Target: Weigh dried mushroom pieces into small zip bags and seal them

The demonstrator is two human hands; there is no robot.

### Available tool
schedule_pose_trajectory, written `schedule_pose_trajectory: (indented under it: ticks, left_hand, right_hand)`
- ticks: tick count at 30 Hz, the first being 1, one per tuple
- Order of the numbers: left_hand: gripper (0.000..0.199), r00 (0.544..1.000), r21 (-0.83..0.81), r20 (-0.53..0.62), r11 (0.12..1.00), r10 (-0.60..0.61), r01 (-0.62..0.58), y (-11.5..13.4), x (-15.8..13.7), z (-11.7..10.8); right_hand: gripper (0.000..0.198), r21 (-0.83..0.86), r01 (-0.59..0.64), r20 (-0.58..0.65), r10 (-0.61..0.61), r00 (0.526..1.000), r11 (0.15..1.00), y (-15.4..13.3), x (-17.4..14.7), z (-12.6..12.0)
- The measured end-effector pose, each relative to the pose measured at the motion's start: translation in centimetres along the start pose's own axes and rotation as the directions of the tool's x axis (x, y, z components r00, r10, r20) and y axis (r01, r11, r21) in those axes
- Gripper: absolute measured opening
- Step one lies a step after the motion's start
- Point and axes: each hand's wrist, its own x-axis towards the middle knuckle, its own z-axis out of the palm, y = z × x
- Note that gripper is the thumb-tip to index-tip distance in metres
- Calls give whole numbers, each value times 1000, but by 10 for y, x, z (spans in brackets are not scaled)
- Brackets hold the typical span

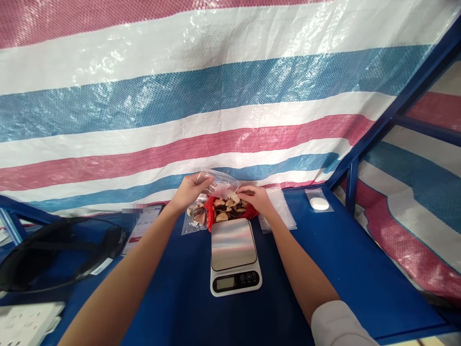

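Note:
My left hand [194, 190] is closed on a clear plastic bag [220, 181], held up behind a kitchen scale [236, 259]. My right hand [255, 199] pinches a pale dried slice [233, 196] at the bag's right edge; whether the slice is inside the bag is hard to tell. Below both hands, a red plastic bag [209, 211] lies open, full of brown and cream dried slices [230, 209]. A second clear bag [197, 217] with similar slices rests to its left. The scale's metal plate is bare, and no digits can be read on its display.
Flat clear bags [279, 211] lie right of the red bag. Farther right is a white oval object [319, 203] on a small clear bag. On the left are a phone [142, 226], a black strapped item [61, 252] and a white power strip [30, 322]. Striped sheeting [216, 101] hangs behind the blue table.

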Motion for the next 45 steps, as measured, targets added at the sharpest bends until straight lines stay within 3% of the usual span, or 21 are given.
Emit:
schedule_pose_trajectory:
  ticks: [8,14,25,32,40,45]
  left_hand:
    - [54,999,-24,-32,999,-31,30,-5,-5,2]
    - [52,1000,37,5,999,15,-15,-10,-12,7]
    - [55,998,-42,-55,999,-5,3,-15,-16,8]
    - [54,999,11,-50,1000,8,-8,-12,-17,2]
    - [50,999,162,-6,986,35,-33,-23,-20,-10]
    - [49,999,81,-48,997,-7,11,-27,-26,-14]
  right_hand:
    - [24,16,-20,-12,20,1000,1000,5,5,-2]
    - [25,-9,-57,-99,56,993,998,1,3,4]
    - [40,224,-123,-98,148,984,967,-20,3,12]
    - [26,38,-51,-118,55,991,998,-24,1,11]
    - [18,-279,76,22,-72,997,957,-24,-1,13]
    - [17,-366,111,67,-92,993,924,-32,0,20]
